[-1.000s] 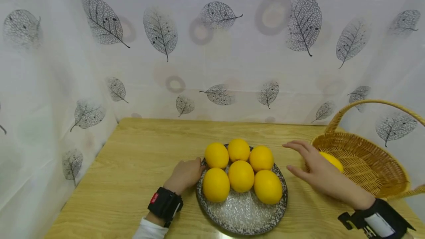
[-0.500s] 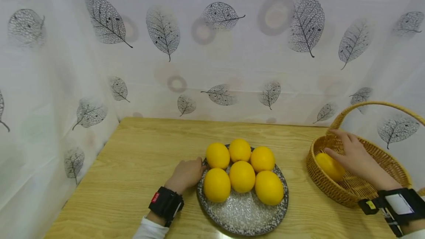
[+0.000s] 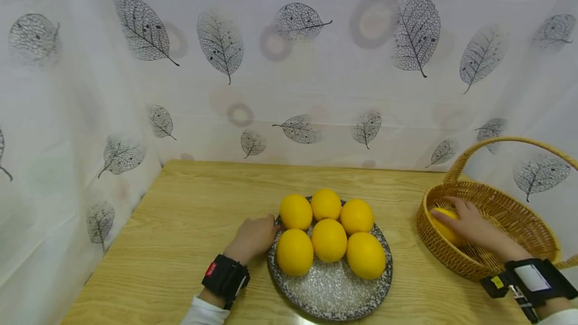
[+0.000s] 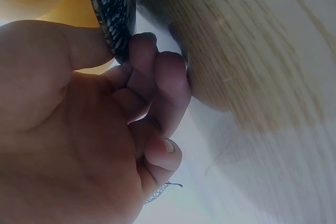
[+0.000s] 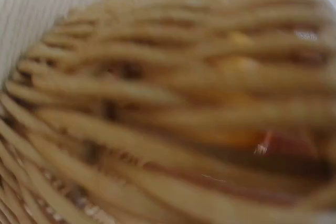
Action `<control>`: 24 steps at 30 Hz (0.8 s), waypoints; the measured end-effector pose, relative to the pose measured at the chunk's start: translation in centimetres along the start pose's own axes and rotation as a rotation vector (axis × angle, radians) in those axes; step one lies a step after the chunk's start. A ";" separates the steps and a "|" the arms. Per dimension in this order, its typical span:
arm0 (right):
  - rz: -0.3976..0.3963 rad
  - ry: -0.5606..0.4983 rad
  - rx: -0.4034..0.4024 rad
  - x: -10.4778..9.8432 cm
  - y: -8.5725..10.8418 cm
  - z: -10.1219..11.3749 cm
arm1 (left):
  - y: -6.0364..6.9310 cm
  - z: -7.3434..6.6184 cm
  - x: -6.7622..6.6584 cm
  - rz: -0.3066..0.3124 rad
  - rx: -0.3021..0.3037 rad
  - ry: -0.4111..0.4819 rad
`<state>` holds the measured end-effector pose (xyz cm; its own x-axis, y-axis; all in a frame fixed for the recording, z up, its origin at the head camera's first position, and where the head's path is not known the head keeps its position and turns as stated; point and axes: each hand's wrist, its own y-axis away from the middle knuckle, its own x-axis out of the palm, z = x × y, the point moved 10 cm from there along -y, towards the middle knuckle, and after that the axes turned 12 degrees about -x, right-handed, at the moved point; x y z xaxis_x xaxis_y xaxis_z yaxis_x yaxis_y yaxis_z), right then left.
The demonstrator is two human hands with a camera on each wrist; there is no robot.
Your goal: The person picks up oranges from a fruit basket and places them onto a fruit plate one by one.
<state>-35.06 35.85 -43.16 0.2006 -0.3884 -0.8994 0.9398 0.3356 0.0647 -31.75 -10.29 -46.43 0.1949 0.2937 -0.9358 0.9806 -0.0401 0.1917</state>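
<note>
At the plate's left edge my left hand (image 3: 253,238) holds the dark speckled plate (image 3: 331,295). The left wrist view has the thumb above the plate rim (image 4: 113,11) and curled fingers (image 4: 170,85) below it. Several oranges (image 3: 328,240) sit in two rows on the plate's far half. Inside the wicker basket (image 3: 451,262) my right hand (image 3: 483,229) grips a single orange (image 3: 448,233), thumb on the near side and fingers on the far side. Its fingertips are partly hidden. Blurred basket weave (image 5: 157,87) fills most of the right wrist view.
The basket's tall arched handle (image 3: 510,139) rises over its far side. A wooden tabletop (image 3: 198,204) lies under everything. Behind and to the left hangs a pale curtain (image 3: 289,79) printed with leaves.
My right hand has moved right from beside the basket, over its rim and down onto the orange inside. The left hand, plate and the oranges on it have stayed put.
</note>
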 end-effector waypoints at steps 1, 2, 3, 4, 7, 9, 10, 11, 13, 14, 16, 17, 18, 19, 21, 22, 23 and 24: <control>0.007 0.003 -0.007 0.2 0.0 0.1 | 0.0 0.0 0.0 0.000 -0.001 0.000; 0.009 0.009 -0.011 0.4 -0.1 0.3 | 0.0 0.0 0.0 0.002 -0.002 0.003; 0.013 0.014 -0.015 0.5 -0.1 0.4 | 0.0 0.0 -0.1 0.003 -0.003 0.005; 0.015 0.021 -0.015 0.6 -0.1 0.5 | 0.0 0.0 -0.1 0.003 -0.004 0.006; 0.009 0.027 -0.033 0.6 0.0 1.0 | 0.0 0.0 -0.1 0.003 -0.002 0.006; 0.006 0.027 -0.035 0.5 0.0 1.2 | 0.0 0.0 -0.1 0.001 0.001 0.008; 0.005 0.028 -0.035 0.5 0.1 1.3 | 0.1 -0.1 -0.1 0.000 0.002 0.009; 0.007 0.030 -0.035 0.5 0.1 1.3 | 0.1 -0.1 -0.1 0.001 0.002 0.009; 0.015 0.029 -0.032 0.5 0.2 1.3 | 0.1 -0.2 -0.1 -0.002 0.004 0.008; 0.021 0.025 -0.028 0.6 0.3 1.2 | 0.1 -0.2 -0.1 -0.003 0.004 0.009; 0.032 0.017 -0.020 0.7 0.4 1.1 | 0.1 -0.2 -0.2 -0.007 0.004 0.006; 0.038 0.011 -0.015 0.8 0.4 1.0 | 0.1 -0.2 -0.2 -0.007 0.004 0.006; 0.040 0.006 -0.011 0.8 0.5 0.9 | 0.1 -0.2 -0.3 -0.009 0.004 0.005; 0.043 0.004 -0.005 0.8 0.5 0.8 | 0.1 -0.2 -0.3 -0.008 0.003 0.005; 0.049 -0.003 0.011 0.9 0.8 0.7 | 0.2 -0.2 -0.3 -0.007 -0.001 0.005; 0.041 -0.002 0.017 0.8 0.9 0.7 | 0.2 -0.2 -0.3 -0.004 -0.002 0.005; 0.026 -0.001 0.023 0.7 1.1 0.8 | 0.2 -0.2 -0.3 -0.002 -0.004 0.007; 0.007 0.003 0.030 0.4 1.3 0.9 | 0.2 -0.1 -0.3 0.000 -0.006 0.007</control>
<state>-33.55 35.33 -43.04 0.2063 -0.3833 -0.9003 0.9463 0.3121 0.0840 -31.61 -10.24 -46.07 0.1952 0.3005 -0.9336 0.9804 -0.0345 0.1938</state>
